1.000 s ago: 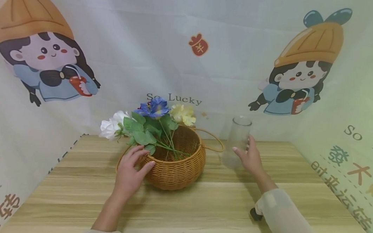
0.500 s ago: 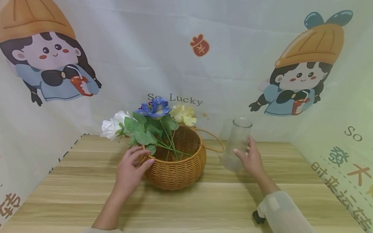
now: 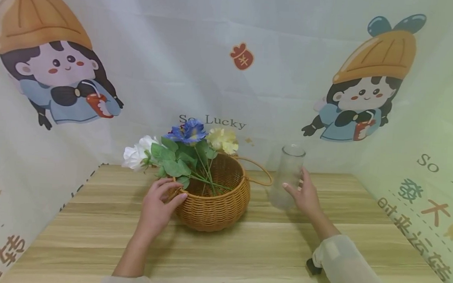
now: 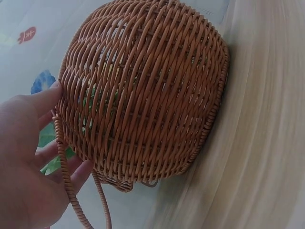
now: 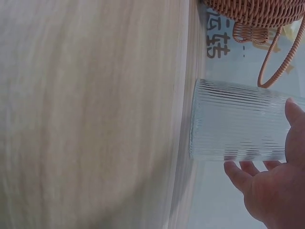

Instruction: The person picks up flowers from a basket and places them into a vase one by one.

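A round wicker basket (image 3: 211, 213) stands on the wooden table. Several artificial flowers lie in it, their stems inside: a white bloom (image 3: 135, 154), a blue bloom (image 3: 190, 132) and a yellow bloom (image 3: 222, 140) lean over its far left rim. My left hand (image 3: 157, 206) grips the basket's left rim by the handle, thumb on the near edge; the left wrist view shows the fingers behind the looped handle (image 4: 66, 176). To the right, my right hand (image 3: 307, 195) holds a clear ribbed glass vase (image 5: 233, 121) from its right side, thumb in front and fingers behind. The vase stands upright.
Pale wood tabletop (image 3: 243, 262) runs in front of the basket and vase. A printed cloth backdrop (image 3: 169, 61) rises close behind them and along both sides. The basket's right handle (image 3: 261, 171) juts out toward the vase.
The glass vase and my right hand have come slightly nearer to me. My left hand has settled a little closer on the basket's rim. The flowers and basket look unmoved; the view tilts slightly.
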`<state>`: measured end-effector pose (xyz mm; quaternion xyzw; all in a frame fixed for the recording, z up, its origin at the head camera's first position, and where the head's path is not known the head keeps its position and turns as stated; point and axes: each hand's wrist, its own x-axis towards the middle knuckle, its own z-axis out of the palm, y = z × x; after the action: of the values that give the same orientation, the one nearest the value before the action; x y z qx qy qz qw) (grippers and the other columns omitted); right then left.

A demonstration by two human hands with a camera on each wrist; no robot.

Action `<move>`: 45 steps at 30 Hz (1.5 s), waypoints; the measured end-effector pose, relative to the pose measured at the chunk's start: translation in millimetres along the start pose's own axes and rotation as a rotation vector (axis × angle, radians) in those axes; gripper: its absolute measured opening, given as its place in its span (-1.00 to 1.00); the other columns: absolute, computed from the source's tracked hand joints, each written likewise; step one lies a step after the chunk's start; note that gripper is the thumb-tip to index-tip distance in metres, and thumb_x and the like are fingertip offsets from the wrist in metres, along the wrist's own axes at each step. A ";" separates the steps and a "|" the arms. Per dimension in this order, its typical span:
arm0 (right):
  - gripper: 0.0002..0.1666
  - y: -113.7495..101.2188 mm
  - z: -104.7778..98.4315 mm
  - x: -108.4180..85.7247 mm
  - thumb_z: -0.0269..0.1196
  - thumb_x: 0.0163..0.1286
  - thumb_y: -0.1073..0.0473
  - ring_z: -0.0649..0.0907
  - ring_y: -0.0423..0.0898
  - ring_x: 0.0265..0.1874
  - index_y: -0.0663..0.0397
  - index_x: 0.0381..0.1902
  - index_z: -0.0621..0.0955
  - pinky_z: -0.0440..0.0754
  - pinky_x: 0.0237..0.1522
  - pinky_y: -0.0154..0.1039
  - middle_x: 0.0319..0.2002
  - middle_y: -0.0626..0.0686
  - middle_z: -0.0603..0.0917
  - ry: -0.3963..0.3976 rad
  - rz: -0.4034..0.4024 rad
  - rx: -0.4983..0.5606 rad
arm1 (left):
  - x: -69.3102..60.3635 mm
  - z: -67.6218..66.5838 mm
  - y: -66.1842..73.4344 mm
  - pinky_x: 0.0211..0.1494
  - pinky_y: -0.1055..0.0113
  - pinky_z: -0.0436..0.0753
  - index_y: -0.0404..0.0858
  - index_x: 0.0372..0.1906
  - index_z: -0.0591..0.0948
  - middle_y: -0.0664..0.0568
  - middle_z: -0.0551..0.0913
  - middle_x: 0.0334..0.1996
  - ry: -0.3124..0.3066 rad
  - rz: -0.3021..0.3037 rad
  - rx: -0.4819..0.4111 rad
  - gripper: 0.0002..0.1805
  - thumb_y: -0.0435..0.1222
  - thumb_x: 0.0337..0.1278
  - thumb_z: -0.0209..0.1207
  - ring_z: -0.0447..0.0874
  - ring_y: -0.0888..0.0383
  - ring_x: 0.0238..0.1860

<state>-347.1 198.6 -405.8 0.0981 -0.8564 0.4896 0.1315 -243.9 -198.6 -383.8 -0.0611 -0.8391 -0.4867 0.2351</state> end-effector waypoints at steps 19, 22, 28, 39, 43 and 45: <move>0.01 -6.8 -3.9 -2.4 0.30 0.37 0.11 0.35 0.46 0.23 0.25 0.50 -0.06 0.42 0.18 0.26 0.34 0.51 0.19 -0.007 0.010 -0.021 | -0.6 0.6 0.5 0.19 0.02 0.54 -0.25 0.00 0.69 -0.12 0.42 0.21 0.007 0.007 0.005 -0.65 -0.25 0.10 0.39 0.38 -0.08 0.22; -0.02 -10.9 -6.1 -4.4 0.31 0.36 0.15 0.36 0.39 0.24 0.20 0.51 -0.01 0.44 0.19 0.22 0.33 0.46 0.25 0.021 0.016 0.018 | -0.6 1.0 0.5 0.18 0.03 0.55 -0.25 -0.01 0.69 -0.13 0.43 0.20 0.012 0.013 0.010 -0.66 -0.26 0.09 0.39 0.39 -0.09 0.21; -0.18 -24.9 -7.4 -13.8 0.30 0.35 0.24 0.42 0.24 0.22 0.25 0.45 0.17 0.47 0.18 0.08 0.26 0.34 0.38 0.157 0.040 0.089 | -1.1 1.9 0.5 0.16 0.03 0.56 -0.25 -0.01 0.69 -0.14 0.43 0.20 0.017 0.018 0.025 -0.67 -0.26 0.10 0.38 0.41 -0.09 0.20; -0.38 -59.7 1.5 -24.5 0.34 0.29 0.32 0.58 0.09 -0.03 0.30 0.27 0.41 0.50 -0.15 -0.45 0.03 0.27 0.54 0.266 -0.063 0.156 | -1.7 2.1 0.3 0.16 0.03 0.56 -0.25 -0.01 0.69 -0.13 0.43 0.20 0.007 0.016 0.031 -0.67 -0.24 0.11 0.37 0.40 -0.08 0.20; -0.40 -76.3 11.0 -23.5 0.32 0.33 0.28 0.57 0.07 0.00 0.26 0.27 0.41 0.53 -0.03 -0.33 0.05 0.25 0.54 0.209 -0.053 0.186 | -1.4 1.8 -0.2 0.16 0.03 0.56 -0.24 -0.01 0.69 -0.13 0.43 0.20 0.005 0.015 0.037 -0.67 -0.24 0.11 0.38 0.40 -0.09 0.20; -0.42 -83.9 17.2 -22.9 0.30 0.35 0.26 0.57 0.09 0.01 0.26 0.27 0.41 0.54 0.05 -0.21 0.05 0.25 0.53 0.175 -0.051 0.209 | -1.2 1.7 -0.3 0.16 0.03 0.56 -0.24 -0.02 0.69 -0.13 0.43 0.20 0.008 0.018 0.037 -0.68 -0.25 0.11 0.38 0.40 -0.09 0.20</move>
<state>-302.8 142.5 -353.3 0.0900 -0.7832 0.5792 0.2073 -243.6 -197.2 -385.3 -0.0625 -0.8464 -0.4692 0.2440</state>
